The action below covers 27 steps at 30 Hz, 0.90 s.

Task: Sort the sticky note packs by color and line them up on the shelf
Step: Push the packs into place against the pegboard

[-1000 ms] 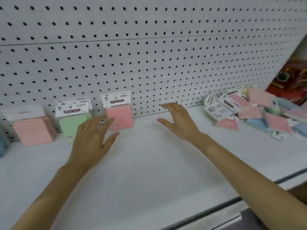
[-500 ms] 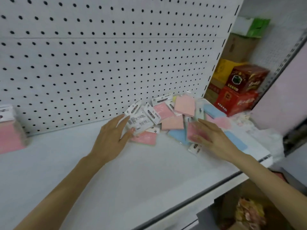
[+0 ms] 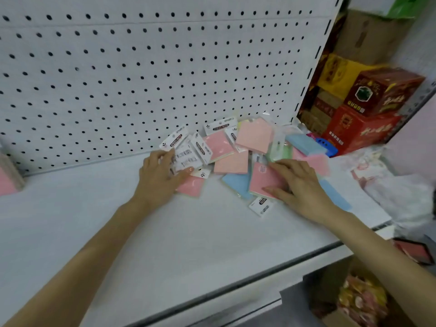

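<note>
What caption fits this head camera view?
Left hand and right hand rest on jumbled sticky note packs on a white shelf.

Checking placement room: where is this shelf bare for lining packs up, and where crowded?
Bare shelf runs from the pink pack at the left edge to the left hand, and along the front lip. Crowded: the sticky note pile by the right hand.

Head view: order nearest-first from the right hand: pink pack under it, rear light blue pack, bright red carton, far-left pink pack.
1. Pink sticky note pack, under right hand.
2. Light blue pack, behind.
3. Bright red carton, farther right.
4. Pink pack, far left.
</note>
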Each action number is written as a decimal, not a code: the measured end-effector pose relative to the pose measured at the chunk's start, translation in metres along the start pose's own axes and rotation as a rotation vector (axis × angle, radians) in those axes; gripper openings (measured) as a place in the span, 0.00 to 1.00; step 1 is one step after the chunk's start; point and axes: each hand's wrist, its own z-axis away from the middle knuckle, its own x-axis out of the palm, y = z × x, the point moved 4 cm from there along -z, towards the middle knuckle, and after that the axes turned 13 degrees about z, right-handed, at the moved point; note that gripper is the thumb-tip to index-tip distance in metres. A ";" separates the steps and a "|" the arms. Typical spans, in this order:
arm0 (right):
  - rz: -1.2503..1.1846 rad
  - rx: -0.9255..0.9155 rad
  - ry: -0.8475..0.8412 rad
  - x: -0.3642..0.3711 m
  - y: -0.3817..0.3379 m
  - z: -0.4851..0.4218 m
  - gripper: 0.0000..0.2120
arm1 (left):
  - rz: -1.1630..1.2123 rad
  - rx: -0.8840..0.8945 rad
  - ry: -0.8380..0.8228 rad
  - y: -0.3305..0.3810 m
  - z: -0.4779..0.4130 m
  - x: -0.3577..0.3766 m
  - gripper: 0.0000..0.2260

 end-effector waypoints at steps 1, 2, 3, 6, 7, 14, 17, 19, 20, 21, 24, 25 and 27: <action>0.004 -0.003 -0.009 0.001 0.000 0.000 0.36 | -0.007 -0.004 -0.001 0.000 0.001 0.001 0.46; -0.002 -0.001 -0.022 0.002 0.000 0.000 0.37 | -0.010 -0.007 -0.001 0.001 0.003 0.002 0.47; -0.013 0.004 -0.033 0.004 0.000 0.000 0.37 | -0.004 -0.007 0.002 0.001 0.004 0.002 0.46; -0.057 0.015 -0.045 0.004 -0.001 -0.001 0.37 | 0.068 -0.011 0.023 0.000 0.006 0.002 0.41; -0.074 0.013 -0.040 0.003 -0.002 -0.001 0.36 | 0.085 -0.010 0.029 0.000 0.006 0.002 0.38; -0.082 0.004 -0.035 0.002 -0.005 0.001 0.30 | 0.172 0.041 0.089 0.009 0.024 -0.009 0.28; -0.032 0.041 -0.060 0.002 -0.005 0.002 0.35 | 0.264 0.097 0.140 0.026 0.041 -0.020 0.24; -0.010 0.051 -0.060 0.002 -0.006 0.001 0.36 | 0.486 0.017 0.127 0.034 0.053 -0.024 0.22; -0.013 0.053 -0.060 0.001 -0.008 0.001 0.36 | 0.651 -0.054 0.081 0.038 0.059 -0.024 0.21; -0.025 0.056 -0.058 0.001 -0.009 0.000 0.35 | 0.840 -0.120 0.013 0.042 0.066 -0.022 0.22; -0.083 0.055 -0.060 0.000 -0.018 -0.001 0.32 | 1.318 -0.335 -0.151 0.049 0.089 -0.011 0.25; -0.102 0.053 -0.062 0.000 -0.022 0.000 0.32 | 1.413 -0.414 -0.177 0.048 0.097 -0.009 0.26; -0.122 0.035 -0.055 -0.002 -0.033 0.002 0.33 | 1.561 -0.525 -0.217 0.045 0.109 -0.007 0.28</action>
